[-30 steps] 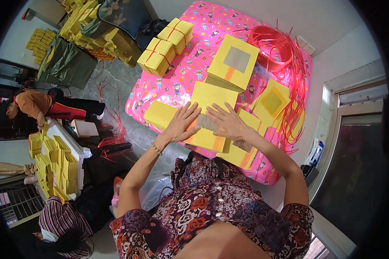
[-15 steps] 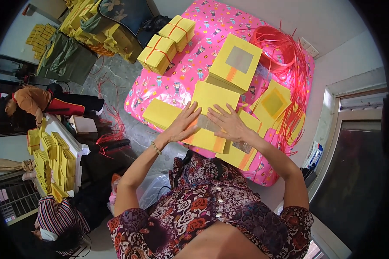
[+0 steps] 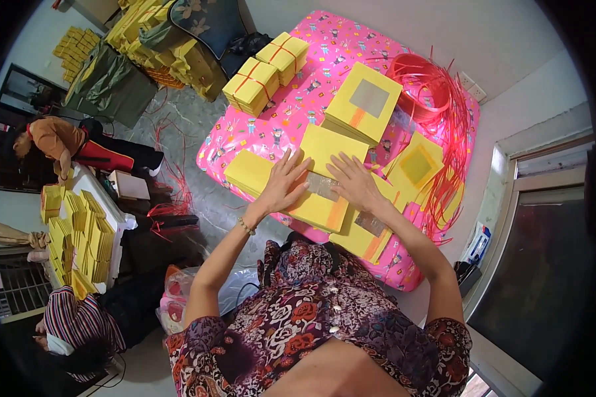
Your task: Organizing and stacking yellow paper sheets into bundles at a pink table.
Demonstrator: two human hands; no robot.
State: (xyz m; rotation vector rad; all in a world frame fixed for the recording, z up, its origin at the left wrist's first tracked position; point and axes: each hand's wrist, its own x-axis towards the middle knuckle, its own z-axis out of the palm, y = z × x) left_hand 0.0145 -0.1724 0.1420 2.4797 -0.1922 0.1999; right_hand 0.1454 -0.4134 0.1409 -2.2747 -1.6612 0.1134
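Both hands lie palm down on stacked yellow paper sheets, on a table with a pink patterned cover. My left hand point(image 3: 282, 185), fingers stretched out, presses on the left part of the front stack point(image 3: 311, 210). My right hand point(image 3: 356, 183) rests flat on its right part, fingers spread. Between the hands shows a silvery square patch point(image 3: 323, 186) with an orange strip near it. The fingertips reach toward a plain yellow stack point(image 3: 333, 143) just behind. Another yellow stack point(image 3: 246, 171) lies left of my left hand; patterned sheets point(image 3: 364, 233) lie under my right forearm.
Bundles tied with red strips point(image 3: 251, 85) stand at the table's far left. A taller yellow stack point(image 3: 371, 96) is at the back, with a coil of red plastic strips point(image 3: 420, 99) to its right. Two people work at a side table point(image 3: 122, 225) on the left.
My hands have moved slightly apart, showing more of the silvery patch between them. The whole view has shifted a little; the stacks look unchanged.
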